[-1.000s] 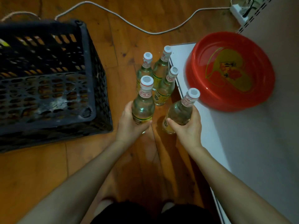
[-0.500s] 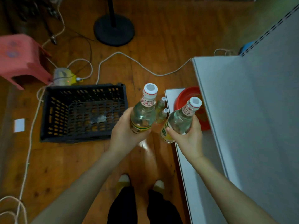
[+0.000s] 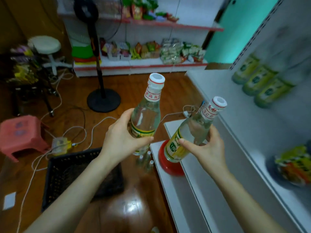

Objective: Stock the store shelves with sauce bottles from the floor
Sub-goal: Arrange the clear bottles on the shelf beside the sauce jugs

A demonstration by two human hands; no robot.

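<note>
Two bottles up, one per hand. Left hand (image 3: 124, 140) wraps the left bottle (image 3: 146, 115) at its body; right hand (image 3: 208, 148) clamps the right bottle (image 3: 188, 137) low, neck tilted twd the shelf (image 3: 235, 105). Best bet: go upright, set beside the stocked row (image 3: 259, 81), w/o knocking it.

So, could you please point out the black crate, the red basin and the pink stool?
black crate (image 3: 55, 175): head view, left wall.
red basin (image 3: 165, 163): head view, outer wall.
pink stool (image 3: 20, 128): head view, seat top.
</note>
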